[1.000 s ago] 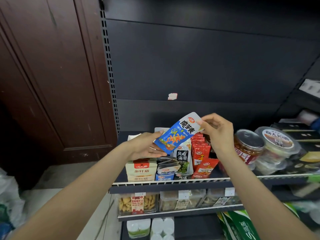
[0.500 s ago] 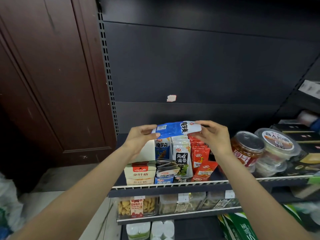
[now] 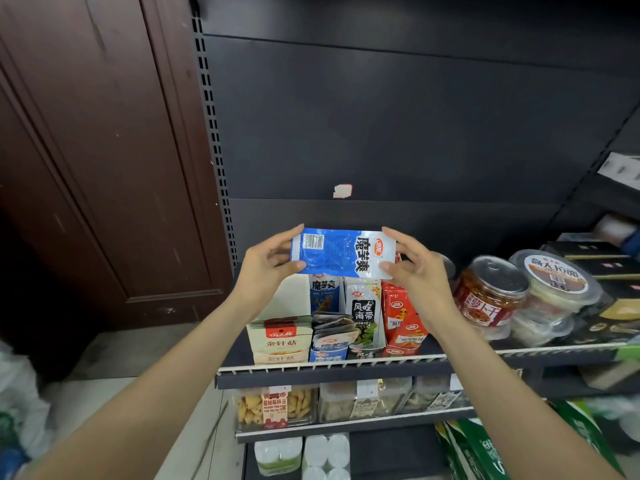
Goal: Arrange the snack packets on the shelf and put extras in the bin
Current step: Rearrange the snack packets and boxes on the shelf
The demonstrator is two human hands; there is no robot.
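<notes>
The blue packet [image 3: 343, 252] is now held level and sideways above the shelf [image 3: 325, 367], its back with the barcode turned toward the camera; a second ago it was tilted, front side showing. The left hand [image 3: 266, 268] has its grip pinched on the packet's left end, and the right hand [image 3: 412, 265] has its grip pinched on the right end. The packet hangs directly over the blue box [image 3: 323, 296] of matching packets, which stands in a row with the green packets [image 3: 363, 310] and red packets [image 3: 403, 317]. The turn probably means it is being squared up to drop into that box. No bin is in view.
</notes>
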